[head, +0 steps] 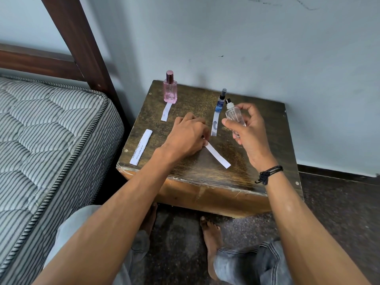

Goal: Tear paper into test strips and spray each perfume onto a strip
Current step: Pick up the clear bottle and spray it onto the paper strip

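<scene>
Left hand (pixel 186 136) pinches low; right hand (pixel 249 128) grips, raised.

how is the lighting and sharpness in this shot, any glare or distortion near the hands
Head view: soft, even light with faint shadows; a dull sheen on the wooden table near the paper strip; wide-angle bending of the bedpost and mattress at left; the left hand and right hand look sharp, though the clear spray bottle the right hand holds is see-through and hard to outline.

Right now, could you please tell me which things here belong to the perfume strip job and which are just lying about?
Job: clear bottle in right hand; strip in left hand; pink bottle; pink-side strip; blue bottle; blue-side strip; printed paper.
Lying about: mattress; bedpost; wristband.
</scene>
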`<state>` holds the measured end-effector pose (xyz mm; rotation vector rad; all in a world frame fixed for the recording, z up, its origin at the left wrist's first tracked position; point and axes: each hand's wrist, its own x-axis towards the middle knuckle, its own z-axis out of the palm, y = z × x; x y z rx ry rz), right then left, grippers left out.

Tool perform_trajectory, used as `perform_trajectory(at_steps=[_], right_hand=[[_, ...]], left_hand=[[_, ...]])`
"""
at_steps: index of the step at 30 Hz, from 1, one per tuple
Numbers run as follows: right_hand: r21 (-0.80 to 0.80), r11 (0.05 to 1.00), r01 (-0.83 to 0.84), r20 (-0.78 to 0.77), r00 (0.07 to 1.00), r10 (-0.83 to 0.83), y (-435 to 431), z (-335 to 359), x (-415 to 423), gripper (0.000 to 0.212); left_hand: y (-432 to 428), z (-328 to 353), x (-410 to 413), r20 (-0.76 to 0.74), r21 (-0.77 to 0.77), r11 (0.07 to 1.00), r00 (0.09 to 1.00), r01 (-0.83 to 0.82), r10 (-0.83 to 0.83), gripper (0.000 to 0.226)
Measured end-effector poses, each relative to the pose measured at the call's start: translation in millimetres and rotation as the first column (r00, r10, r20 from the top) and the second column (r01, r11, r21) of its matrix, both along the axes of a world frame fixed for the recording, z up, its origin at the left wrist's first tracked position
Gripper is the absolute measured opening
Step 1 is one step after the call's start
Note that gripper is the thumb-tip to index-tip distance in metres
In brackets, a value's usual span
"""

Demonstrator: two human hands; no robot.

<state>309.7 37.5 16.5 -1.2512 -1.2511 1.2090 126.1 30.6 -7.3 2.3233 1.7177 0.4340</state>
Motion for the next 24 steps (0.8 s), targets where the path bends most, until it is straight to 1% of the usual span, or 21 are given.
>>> perform_trajectory(at_steps=[3, 8, 18, 21, 24], right_hand=[[-0.003, 1.000, -0.002, -0.013, 1.000, 0.002, 0.1, -0.3, -0.4, 0.038], [-0.004, 1.000, -0.023, -0.009, 1.000, 0.023, 1.9, -1.9, -3.0, 0.039], [-0.002, 1.000, -0.031, -0.005, 1.000, 0.031, 4.2, -1.7, -0.6, 0.037], [0.008, 0.999, -0.034, -0.038, 0.999, 0.035, 3.4, -0.9, -0.1, 0.036], [0.020, 0.999, -0.048, -0.080, 0.996, 0.049, 2.0, 0.1, 0.7, 0.035]], left_hand=[[-0.8, -0.3, 0.2, -0.011, 0.026, 1.000, 1.000, 0.010, -0.010, 0.008], [-2.3, 0.5, 2.3, -0.005, 0.064, 0.997, 1.000, 0.030, -0.030, 0.012], [-4.1, 2.2, 6.1, 0.012, 0.044, 0.998, 0.999, 0.044, -0.044, 0.015], [-3.2, 1.7, 5.1, 0.005, 0.024, 0.999, 0.999, 0.046, -0.046, 0.016], [-2.0, 1.2, 3.2, 0.000, 0.009, 0.999, 0.999, 0.039, -0.039, 0.012]])
